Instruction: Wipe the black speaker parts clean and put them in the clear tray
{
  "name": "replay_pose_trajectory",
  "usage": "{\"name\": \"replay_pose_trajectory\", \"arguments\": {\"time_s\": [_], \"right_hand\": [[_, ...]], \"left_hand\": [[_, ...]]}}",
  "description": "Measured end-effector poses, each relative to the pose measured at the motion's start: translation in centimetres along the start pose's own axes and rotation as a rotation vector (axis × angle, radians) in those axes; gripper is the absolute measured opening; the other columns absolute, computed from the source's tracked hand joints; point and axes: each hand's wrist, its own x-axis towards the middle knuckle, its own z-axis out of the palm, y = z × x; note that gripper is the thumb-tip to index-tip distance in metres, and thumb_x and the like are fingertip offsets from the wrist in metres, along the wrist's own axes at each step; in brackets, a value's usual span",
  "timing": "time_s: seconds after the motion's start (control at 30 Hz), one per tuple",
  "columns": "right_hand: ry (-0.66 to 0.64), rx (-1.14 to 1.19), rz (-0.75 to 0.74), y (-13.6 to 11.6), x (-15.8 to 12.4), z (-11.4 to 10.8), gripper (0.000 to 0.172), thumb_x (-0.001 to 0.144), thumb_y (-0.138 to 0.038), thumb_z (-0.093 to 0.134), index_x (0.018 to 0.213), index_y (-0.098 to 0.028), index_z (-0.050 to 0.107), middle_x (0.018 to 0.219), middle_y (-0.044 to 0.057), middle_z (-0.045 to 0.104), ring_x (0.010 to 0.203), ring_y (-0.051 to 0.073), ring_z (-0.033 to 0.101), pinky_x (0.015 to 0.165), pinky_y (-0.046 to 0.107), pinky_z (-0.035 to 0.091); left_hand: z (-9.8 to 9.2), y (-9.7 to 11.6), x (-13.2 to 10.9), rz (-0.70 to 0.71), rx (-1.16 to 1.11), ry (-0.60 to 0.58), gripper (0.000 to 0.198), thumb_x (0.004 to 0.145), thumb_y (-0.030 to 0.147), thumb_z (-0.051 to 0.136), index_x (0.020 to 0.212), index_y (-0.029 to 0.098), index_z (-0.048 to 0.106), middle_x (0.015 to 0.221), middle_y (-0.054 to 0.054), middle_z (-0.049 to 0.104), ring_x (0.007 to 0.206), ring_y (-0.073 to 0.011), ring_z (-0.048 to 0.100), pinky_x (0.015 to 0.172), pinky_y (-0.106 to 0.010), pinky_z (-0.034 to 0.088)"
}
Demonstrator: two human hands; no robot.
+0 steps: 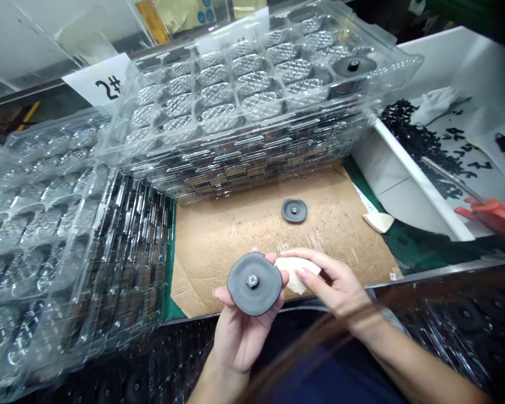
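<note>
I'm cradling a black rubber disc (255, 283) in my curled left fingers (270, 258) while my right fingers (309, 275) are pinching a pale cloth (297, 272) at its rim, and hard rubbing could tip it onto the cardboard (235, 247) at twelve o'clock.

Stacks of clear plastic blister trays (244, 151) stand at the far edge of a brown cardboard sheet (235, 247), with a second stack of trays (54, 235) to its left. A white card (103, 84) marked "2#" sits behind the top tray. To the right, a white-walled bin (421, 179) holds loose black pieces (421, 146), with an orange-handled tool (488, 216) near them. A pale wedge (377, 222) lies at the cardboard's edge.
</note>
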Motion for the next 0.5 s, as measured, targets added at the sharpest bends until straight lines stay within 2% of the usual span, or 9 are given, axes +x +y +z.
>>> {"name": "replay_pose_trajectory", "arguments": {"time_s": [0.3, 0.5], "right_hand": [[-0.019, 0.008, -0.005, 0.25, 0.22, 0.07, 0.025, 0.088, -0.029, 0.051, 0.109, -0.02, 0.061, 0.109, 0.005, 0.065, 0.102, 0.019, 0.06, 0.088, 0.032, 0.048], [-0.019, 0.003, 0.007, 0.21, 0.27, 0.07, 0.024, 0.088, -0.029, 0.051, 0.108, -0.02, 0.061, 0.108, 0.004, 0.065, 0.101, 0.019, 0.06, 0.087, 0.032, 0.049]], "left_hand": [[0.35, -0.17, -0.15, -0.068, -0.03, 0.048, 0.053, 0.072, 0.058, 0.055, 0.11, 0.022, 0.063, 0.102, -0.005, 0.07, 0.085, -0.0179, 0.067, 0.066, -0.018, 0.054], [0.58, -0.33, -0.32, -0.098, 0.014, -0.052, 0.058, 0.071, 0.06, 0.055, 0.112, 0.019, 0.062, 0.101, -0.006, 0.07, 0.082, -0.0182, 0.068, 0.064, -0.018, 0.054]]}}
